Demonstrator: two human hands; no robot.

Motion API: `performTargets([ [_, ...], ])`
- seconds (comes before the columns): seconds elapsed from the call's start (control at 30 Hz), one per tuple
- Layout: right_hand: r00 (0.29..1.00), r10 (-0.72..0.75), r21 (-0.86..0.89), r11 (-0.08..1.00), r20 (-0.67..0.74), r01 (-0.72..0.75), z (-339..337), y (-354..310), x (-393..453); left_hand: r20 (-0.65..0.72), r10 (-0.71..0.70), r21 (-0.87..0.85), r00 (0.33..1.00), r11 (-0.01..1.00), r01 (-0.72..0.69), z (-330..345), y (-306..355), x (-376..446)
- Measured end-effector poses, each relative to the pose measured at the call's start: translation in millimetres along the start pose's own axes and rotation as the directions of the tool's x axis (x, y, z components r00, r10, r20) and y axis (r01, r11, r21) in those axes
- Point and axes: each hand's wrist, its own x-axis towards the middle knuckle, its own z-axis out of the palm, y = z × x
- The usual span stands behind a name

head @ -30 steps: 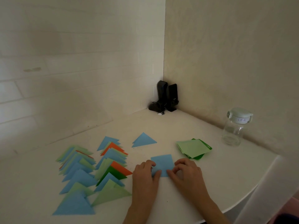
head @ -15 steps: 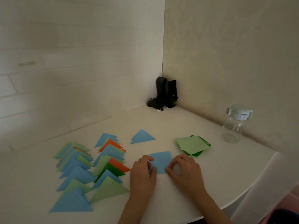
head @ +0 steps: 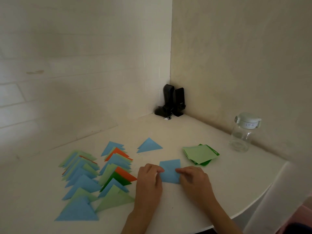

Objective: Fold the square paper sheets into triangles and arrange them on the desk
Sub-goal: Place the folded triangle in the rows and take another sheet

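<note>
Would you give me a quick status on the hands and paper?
Left hand and right hand pinch blue sheet, flat on desk. Not yet a triangle. Nothing in the way.

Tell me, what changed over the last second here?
Little. Both hands shifted along the blue sheet: the left hand now pinches its left edge, the right hand its right edge. The sheet remains unfolded. Folded triangles and green stack stayed put.

dim, soft indoor light, faint shadows, wide-angle edge distortion
</note>
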Motion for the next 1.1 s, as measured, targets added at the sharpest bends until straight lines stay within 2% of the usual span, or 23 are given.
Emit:
performTargets([
  [0.1, 1.0, 0.011, 0.012, 1.0, -0.005, -0.011, -2, -4, -2, 0.179, 0.047, 0.022, 0.983, 0.998, -0.052, 4, 10, -6],
  [0.17, 0.999, -0.014, -0.017, 1.0, 0.029, 0.014, -3, -7, -4, 0.222, 0.027, 0.085, 0.975, 0.995, -0.047, 10, 14, -10],
  [0.3, 0.999, -0.019, 0.058, 0.998, 0.035, 0.017, -8, -10, -7, 0.207, -0.041, 0.171, 0.978, 0.985, 0.005, 15, 24, -7],
  [0.4, 0.994, -0.095, 0.093, 0.992, 0.056, 0.09, -10, -11, -9, 0.181, -0.043, 0.211, 0.983, 0.977, 0.004, 17, 26, -5],
  [0.47, 0.988, -0.15, 0.112, 0.983, 0.022, 0.147, -9, -8, -8, 0.173, -0.023, 0.242, 0.985, 0.97, -0.02, 17, 23, -4],
  [0.6, 0.999, -0.047, -0.068, 0.997, 0.002, 0.047, -7, 1, -4, 0.182, -0.027, 0.164, 0.983, 0.987, -0.003, 13, 6, -3],
  [0.73, 0.996, -0.065, -0.26, 0.962, 0.066, 0.08, 1, 5, -3, 0.218, -0.072, 0.141, 0.973, 0.989, 0.042, -1, -11, -1],
  [0.83, 0.995, -0.019, -0.268, 0.963, 0.093, 0.043, 1, 3, -1, 0.159, -0.084, 0.177, 0.984, 0.983, 0.055, -8, -22, 0],
  [0.97, 0.999, 0.006, -0.198, 0.98, 0.031, 0.0, 0, 2, -1, 0.132, -0.084, 0.247, 0.988, 0.968, 0.05, -6, -20, -2],
  [1.1, 1.0, 0.028, -0.22, 0.975, 0.01, -0.025, 2, -2, -2, 0.078, -0.099, 0.286, 0.992, 0.955, 0.073, -2, -10, -1],
])
